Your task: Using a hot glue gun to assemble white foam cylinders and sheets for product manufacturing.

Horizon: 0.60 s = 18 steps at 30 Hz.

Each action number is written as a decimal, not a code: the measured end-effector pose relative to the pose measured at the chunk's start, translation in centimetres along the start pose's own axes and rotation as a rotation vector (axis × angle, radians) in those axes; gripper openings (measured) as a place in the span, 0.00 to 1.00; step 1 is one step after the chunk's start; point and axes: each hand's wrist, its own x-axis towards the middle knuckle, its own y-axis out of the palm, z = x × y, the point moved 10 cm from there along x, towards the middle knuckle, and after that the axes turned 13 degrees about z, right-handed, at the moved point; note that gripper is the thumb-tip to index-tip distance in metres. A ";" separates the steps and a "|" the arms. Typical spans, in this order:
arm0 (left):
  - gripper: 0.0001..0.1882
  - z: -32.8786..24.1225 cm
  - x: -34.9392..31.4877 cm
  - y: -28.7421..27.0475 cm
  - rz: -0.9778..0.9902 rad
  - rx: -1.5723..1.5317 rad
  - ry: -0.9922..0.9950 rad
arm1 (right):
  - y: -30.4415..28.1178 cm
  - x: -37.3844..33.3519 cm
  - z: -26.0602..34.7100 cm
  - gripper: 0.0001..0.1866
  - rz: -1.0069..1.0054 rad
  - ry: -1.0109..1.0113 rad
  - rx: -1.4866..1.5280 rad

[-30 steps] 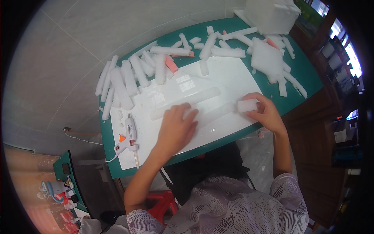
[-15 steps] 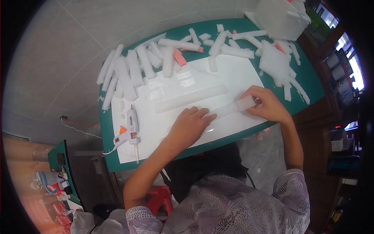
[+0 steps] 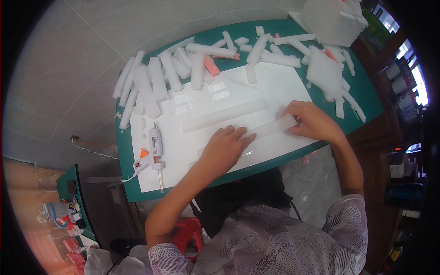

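Two long white foam strips lie on the white board (image 3: 279,82). The far foam strip (image 3: 225,115) has no hand on it. My left hand (image 3: 225,149) is closed over the left part of the near foam strip (image 3: 268,129), its fingertips resting along it; the palm hides much of that part. At this strip's right end, my right hand (image 3: 314,121) pinches a short white foam piece (image 3: 288,121) between thumb and fingers. The piece meets the strip's end; whether they are joined I cannot tell. Left of my left hand lies a white glue gun (image 3: 156,142) with a glue stick in it.
Several loose foam strips (image 3: 158,80) crowd the far left of the green table (image 3: 366,98), with a pink foam piece (image 3: 211,66) among them. More foam, including a thick slab (image 3: 324,73), lies at the right. A large white foam block (image 3: 332,20) stands behind. A red stool (image 3: 188,236) is below.
My right hand has lowered the short foam piece from a tilt to lie more in line with the strip's end. My left hand has stayed nearly in place.
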 end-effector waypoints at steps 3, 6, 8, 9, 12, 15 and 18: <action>0.25 0.1 0.0 0.0 0.010 0.004 -0.009 | 0.1 0.3 0.6 0.16 0.003 -0.016 -0.056; 0.25 0.1 0.1 0.0 0.012 0.005 -0.007 | 0.4 0.4 0.5 0.16 0.018 0.007 -0.092; 0.25 0.1 0.2 0.0 0.006 0.006 -0.001 | 0.4 0.3 0.4 0.16 0.015 0.000 -0.101; 0.25 0.1 0.2 0.0 0.010 0.000 0.000 | 0.4 0.2 0.4 0.16 0.009 -0.002 -0.108; 0.25 0.2 0.2 0.1 0.017 -0.005 -0.004 | 0.6 0.6 0.7 0.16 0.035 0.002 -0.110; 0.25 0.0 0.3 0.0 0.020 0.006 -0.005 | 0.8 0.7 0.6 0.16 0.022 -0.017 -0.155; 0.25 -0.1 0.3 0.1 0.020 0.020 -0.005 | 1.5 1.1 -0.1 0.16 0.111 0.045 -0.127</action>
